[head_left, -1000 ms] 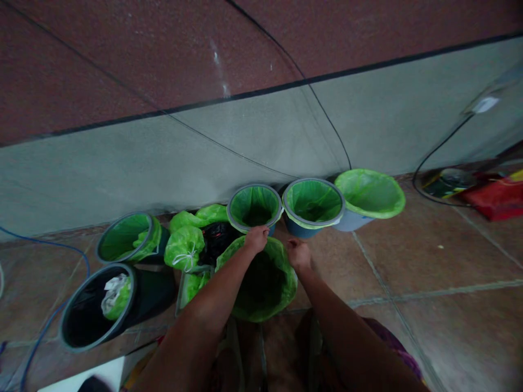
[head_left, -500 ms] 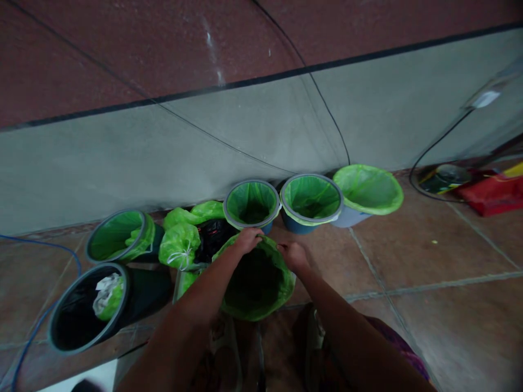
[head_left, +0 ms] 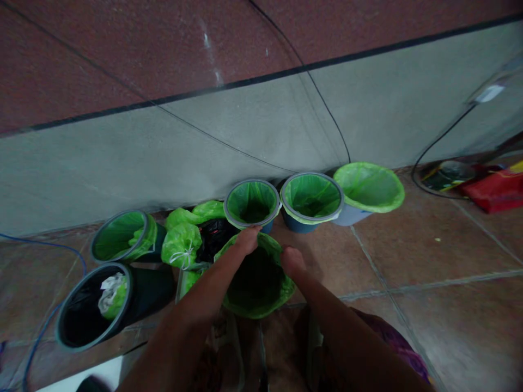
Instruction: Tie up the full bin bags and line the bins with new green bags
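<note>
Left hand (head_left: 247, 239) and right hand (head_left: 292, 260) both pinch green liner (head_left: 281, 288) at its far rim — thin film may tear if pulled unevenly.

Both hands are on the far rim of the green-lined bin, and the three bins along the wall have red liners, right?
Not red: the head view shows green liners in the three bins along the wall. The left hand and right hand are on the far rim of the green-lined bin.

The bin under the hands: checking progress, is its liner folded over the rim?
Folded over: green liner turns outward and down along its visible edge.
</note>
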A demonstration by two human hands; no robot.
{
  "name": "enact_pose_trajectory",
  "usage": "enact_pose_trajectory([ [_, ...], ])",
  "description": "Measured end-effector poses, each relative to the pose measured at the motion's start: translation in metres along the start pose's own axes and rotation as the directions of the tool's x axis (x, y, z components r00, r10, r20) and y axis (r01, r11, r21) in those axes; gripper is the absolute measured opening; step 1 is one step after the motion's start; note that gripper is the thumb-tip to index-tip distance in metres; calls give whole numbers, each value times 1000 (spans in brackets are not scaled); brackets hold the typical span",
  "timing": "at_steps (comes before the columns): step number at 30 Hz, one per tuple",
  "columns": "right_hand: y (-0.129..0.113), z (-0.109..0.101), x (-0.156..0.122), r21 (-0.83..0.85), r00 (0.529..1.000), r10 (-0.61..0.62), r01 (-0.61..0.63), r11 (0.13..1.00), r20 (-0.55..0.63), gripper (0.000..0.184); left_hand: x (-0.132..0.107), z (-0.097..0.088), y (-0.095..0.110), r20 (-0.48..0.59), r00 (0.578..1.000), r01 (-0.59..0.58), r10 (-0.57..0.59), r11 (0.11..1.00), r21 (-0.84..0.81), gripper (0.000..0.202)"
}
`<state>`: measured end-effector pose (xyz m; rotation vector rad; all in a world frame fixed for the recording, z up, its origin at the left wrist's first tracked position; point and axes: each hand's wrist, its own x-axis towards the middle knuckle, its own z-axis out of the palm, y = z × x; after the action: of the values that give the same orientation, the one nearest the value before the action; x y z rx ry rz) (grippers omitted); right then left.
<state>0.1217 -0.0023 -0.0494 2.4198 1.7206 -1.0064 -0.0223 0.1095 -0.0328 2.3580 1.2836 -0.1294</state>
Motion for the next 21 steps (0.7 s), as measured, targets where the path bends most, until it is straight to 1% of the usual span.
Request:
enact_pose_trajectory([
  [2, 1, 1, 1, -5, 1000, 0, 0, 1000, 5, 34, -2, -3, 4, -7, 997, -82, 82, 996, 37, 66],
  [3, 1, 2, 2, -10, 1000, -2, 2, 1000, 6, 34, -3, -4, 7, -9, 992, -128, 129, 991, 49, 66],
  [5, 1, 3, 3, -20, 1000, -5, 5, 1000, 6, 33, -1, -4, 14, 8, 977, -215, 215, 974, 67, 56],
  [6, 2, 4, 4, -24, 1000, -4, 4, 1000, 7, 33, 1, -3, 16, 34, 971, -241, 238, 966, 92, 48],
  [7, 2, 4, 5, -28, 1000, -1, 2, 1000, 7, 32, 3, -1, 18, 65, 970, -241, 235, 962, 129, 40],
  [9, 2, 5, 6, -30, 1000, 3, -3, 1000, 10, 31, 8, 2, 18, 117, 979, -190, 167, 958, 215, 28],
  [10, 3, 5, 6, -28, 1000, 2, -2, 1000, 12, 32, 10, 3, 18, 127, 984, -154, 125, 956, 250, 26],
  [12, 3, 5, 6, -22, 1000, 8, -8, 1000, 14, 33, 13, 5, 16, 117, 991, -97, 66, 954, 285, 27],
  [15, 3, 5, 3, 5, 999, 31, -31, 1000, 16, 34, 13, 1, 15, 89, 995, -63, 39, 953, 295, 26],
  [19, 2, 0, -3, 23, 999, 27, -28, 999, 34, 32, 0, -13, 16, 38, 999, 2, -14, 955, 297, 35],
  [20, 2, -2, -5, 23, 999, 33, -34, 999, 33, 34, -6, -18, 15, 17, 999, 29, -35, 958, 284, 39],
  [21, 3, -5, -6, 24, 999, 46, -47, 999, 29, 41, -15, -22, 13, -10, 998, 63, -63, 963, 263, 42],
])
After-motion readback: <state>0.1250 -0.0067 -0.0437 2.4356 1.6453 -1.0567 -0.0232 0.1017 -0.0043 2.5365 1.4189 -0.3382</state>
